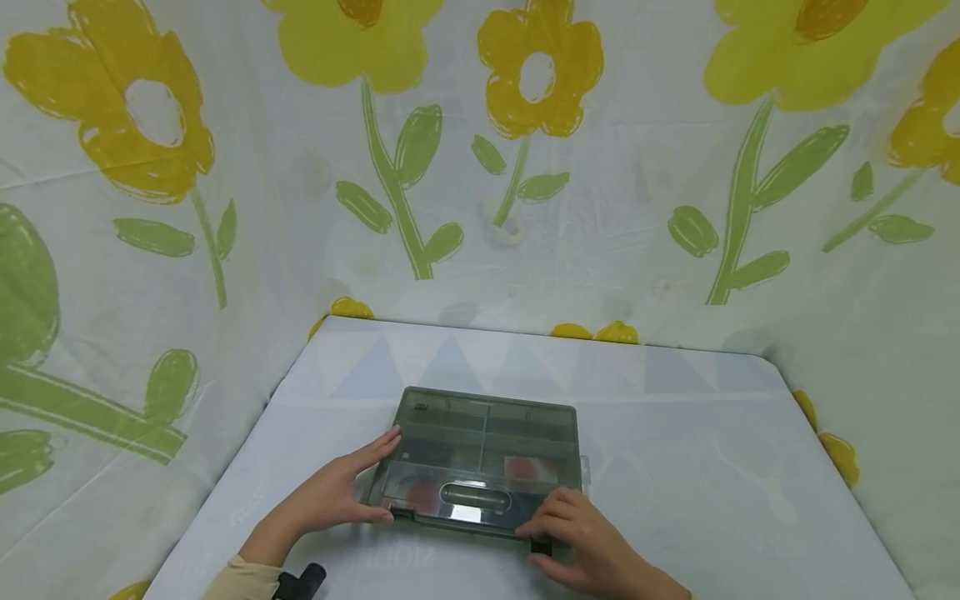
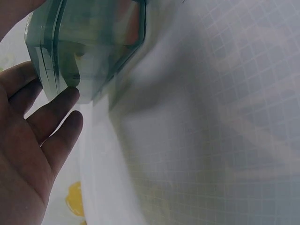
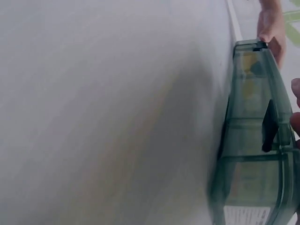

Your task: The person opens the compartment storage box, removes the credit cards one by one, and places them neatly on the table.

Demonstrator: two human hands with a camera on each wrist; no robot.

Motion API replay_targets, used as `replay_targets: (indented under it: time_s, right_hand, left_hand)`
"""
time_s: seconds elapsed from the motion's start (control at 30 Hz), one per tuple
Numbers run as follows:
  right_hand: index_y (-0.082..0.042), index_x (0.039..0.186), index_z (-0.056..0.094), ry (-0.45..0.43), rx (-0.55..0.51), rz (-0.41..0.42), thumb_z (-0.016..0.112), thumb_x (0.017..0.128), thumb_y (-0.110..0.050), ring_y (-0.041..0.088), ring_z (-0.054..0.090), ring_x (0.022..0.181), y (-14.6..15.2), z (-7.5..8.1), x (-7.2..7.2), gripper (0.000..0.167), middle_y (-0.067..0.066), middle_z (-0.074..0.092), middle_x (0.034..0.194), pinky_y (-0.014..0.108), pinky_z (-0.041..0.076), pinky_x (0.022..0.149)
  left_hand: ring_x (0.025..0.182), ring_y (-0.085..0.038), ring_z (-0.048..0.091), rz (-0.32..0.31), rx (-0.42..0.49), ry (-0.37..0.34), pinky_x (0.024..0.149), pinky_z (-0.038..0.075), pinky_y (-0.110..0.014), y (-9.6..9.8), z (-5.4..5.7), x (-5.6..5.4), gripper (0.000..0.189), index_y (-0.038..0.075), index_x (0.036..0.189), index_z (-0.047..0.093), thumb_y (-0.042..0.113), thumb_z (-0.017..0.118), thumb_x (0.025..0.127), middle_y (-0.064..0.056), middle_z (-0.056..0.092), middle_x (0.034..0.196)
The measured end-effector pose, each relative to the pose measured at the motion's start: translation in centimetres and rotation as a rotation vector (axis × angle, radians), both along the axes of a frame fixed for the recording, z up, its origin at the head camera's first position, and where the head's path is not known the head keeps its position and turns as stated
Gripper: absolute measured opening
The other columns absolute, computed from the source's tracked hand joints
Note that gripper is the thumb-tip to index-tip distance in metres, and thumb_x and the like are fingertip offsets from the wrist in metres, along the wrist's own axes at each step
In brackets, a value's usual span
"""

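At eight to nine o'clock on the translucent green box (image 1: 450, 450), the left hand (image 1: 337, 492) rests spread, nearly straight fingers against its side; at five, the right hand (image 1: 573, 533) bends its fingers by a black latch (image 1: 542, 547), whether pinching I cannot tell. The rectangular, compartmented box, indistinct reddish contents at three and eight, lies on the pale table (image 1: 712, 467), toward six o'clock in the head view.

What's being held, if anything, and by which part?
No clear grip: the left hand touches the case at its left end; the right hand is at the front-right latch, but whether it pinches that can't be told.
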State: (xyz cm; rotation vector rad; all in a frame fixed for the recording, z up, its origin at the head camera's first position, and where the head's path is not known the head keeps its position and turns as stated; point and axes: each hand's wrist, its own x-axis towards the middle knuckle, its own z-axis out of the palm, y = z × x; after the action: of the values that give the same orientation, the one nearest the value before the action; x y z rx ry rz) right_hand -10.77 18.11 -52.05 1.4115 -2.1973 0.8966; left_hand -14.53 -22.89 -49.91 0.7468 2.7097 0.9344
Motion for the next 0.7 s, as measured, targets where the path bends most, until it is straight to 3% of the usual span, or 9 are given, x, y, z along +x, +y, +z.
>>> replay_targets:
  time_s: [0.2, 0.33, 0.53, 0.7]
  right_hand:
    - [-0.027, 0.124, 0.069, -0.107, 0.052, -0.054, 0.080, 0.089, -0.019, 0.004, 0.055, 0.099, -0.9, 0.4, 0.0, 0.037, -0.016, 0.061, 0.110, 0.024, 0.052, 0.083]
    - [-0.027, 0.125, 0.068, -0.170, 0.090, -0.085, 0.080, 0.090, -0.019, 0.006, 0.057, 0.104, -1.9, 0.9, -0.2, 0.038, -0.017, 0.061, 0.112, 0.034, 0.056, 0.084]
    - [-0.027, 0.129, 0.067, -0.304, 0.184, -0.165, 0.078, 0.092, -0.028, 0.005, 0.057, 0.105, -3.9, 1.4, -0.7, 0.039, -0.018, 0.061, 0.115, 0.035, 0.057, 0.086]
    - [-0.025, 0.128, 0.068, -0.263, 0.204, -0.154, 0.079, 0.091, -0.027, 0.007, 0.058, 0.102, -5.5, 1.5, -1.3, 0.039, -0.014, 0.063, 0.113, 0.033, 0.055, 0.086]
  left_hand:
    - [0.145, -0.036, 0.038, 0.004, 0.012, 0.002, 0.104, 0.051, -0.058, 0.0, -0.2, 0.0, 0.108, 0.012, 0.160, 0.034, 0.059, 0.083, 0.076, -0.001, 0.026, 0.167]
    - [0.145, -0.036, 0.039, 0.004, 0.015, 0.006, 0.103, 0.052, -0.058, 0.0, -0.2, 0.0, 0.108, 0.012, 0.160, 0.034, 0.058, 0.084, 0.076, -0.001, 0.026, 0.167]
    - [0.144, -0.036, 0.040, 0.007, 0.004, 0.013, 0.103, 0.052, -0.058, -0.1, -0.3, 0.0, 0.108, 0.013, 0.160, 0.034, 0.061, 0.083, 0.076, 0.000, 0.026, 0.167]
    - [0.145, -0.036, 0.040, 0.004, 0.004, 0.012, 0.103, 0.051, -0.058, -0.1, -0.3, 0.0, 0.109, 0.013, 0.160, 0.034, 0.063, 0.081, 0.075, 0.000, 0.026, 0.167]
